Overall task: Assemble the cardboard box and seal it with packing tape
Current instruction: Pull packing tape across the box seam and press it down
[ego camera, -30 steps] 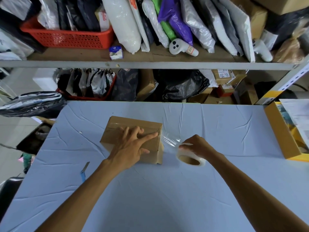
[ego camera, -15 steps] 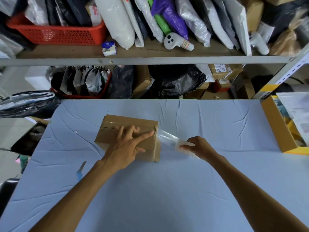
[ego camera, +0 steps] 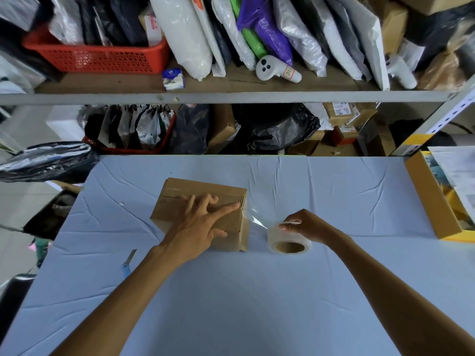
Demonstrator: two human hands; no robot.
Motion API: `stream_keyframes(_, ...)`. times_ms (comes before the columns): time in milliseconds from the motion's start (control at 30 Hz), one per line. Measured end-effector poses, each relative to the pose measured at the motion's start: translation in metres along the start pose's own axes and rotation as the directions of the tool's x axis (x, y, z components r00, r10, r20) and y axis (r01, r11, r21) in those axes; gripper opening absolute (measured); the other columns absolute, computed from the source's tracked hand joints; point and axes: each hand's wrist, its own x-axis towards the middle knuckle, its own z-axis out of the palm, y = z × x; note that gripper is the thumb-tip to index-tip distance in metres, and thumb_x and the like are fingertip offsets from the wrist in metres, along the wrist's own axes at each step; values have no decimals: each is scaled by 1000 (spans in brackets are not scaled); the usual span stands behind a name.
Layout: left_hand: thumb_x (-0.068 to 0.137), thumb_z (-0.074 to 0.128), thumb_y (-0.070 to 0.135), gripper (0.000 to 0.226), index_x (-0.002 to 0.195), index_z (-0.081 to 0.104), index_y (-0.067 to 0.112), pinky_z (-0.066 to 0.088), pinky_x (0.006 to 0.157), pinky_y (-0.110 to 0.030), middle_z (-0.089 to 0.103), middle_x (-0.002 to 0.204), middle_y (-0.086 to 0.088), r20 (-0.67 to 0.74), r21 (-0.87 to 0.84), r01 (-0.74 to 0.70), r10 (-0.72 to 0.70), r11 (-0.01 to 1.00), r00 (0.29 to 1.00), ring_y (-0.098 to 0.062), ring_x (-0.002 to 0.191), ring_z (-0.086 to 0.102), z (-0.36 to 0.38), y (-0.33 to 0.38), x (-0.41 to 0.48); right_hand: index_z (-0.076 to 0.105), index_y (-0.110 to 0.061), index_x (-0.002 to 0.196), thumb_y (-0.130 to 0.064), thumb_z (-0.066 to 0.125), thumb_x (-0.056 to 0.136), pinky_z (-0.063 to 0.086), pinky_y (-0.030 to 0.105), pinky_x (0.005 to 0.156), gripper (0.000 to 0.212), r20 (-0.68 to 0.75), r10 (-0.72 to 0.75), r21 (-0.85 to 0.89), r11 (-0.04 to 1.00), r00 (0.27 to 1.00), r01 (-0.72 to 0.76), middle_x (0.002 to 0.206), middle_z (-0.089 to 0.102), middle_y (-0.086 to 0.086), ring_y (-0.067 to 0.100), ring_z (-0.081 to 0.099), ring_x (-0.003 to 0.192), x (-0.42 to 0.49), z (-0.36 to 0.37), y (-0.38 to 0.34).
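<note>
Cardboard box (ego camera: 180,201) lies under our flat open left hand (ego camera: 195,227); our right hand (ego camera: 305,224) grips the tape roll (ego camera: 289,240) on the counter (ego camera: 231,304).

1. My left hand (ego camera: 195,227) lies palm down, fingers spread, index finger stretched out toward the right.
2. My right hand (ego camera: 307,226) is curled, fingertips (ego camera: 284,227) pinched closed, wrist bent.
3. Both forearms are bare and extended forward.

Plain brown cardboard box (ego camera: 203,201) on a pale blue, creased tablecloth (ego camera: 231,291). Clear, glossy tape roll (ego camera: 289,240) with tan core. Blue-handled cutter (ego camera: 129,260). Yellow-sided box (ego camera: 434,201). Red perforated basket (ego camera: 97,56). Purple bag (ego camera: 267,32) beside green.
</note>
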Motion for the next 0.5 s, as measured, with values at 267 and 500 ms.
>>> stream_keyframes(267,86,61,43,65,143,29,47,31,104,-46,40,134,-3,-42,5,-19,19,1000,999,-23,113,37,-3,1,0,75,-11,92,-30,74,83,46,27,77,21,2,-26,68,997,1000,26,86,73,1,15,66,83,-4,-2,-6)
stream_keyframes(500,85,61,46,65,142,28,49,30,106,-39,33,135,3,-18,-27,4,-4,1000,1000,-19,117,31,-6,2,-1,76,-19,88,-34,75,80,50,36,84,16,-52,-18,45,999,998,21,89,74,4,23,68,90,-1,0,-1)
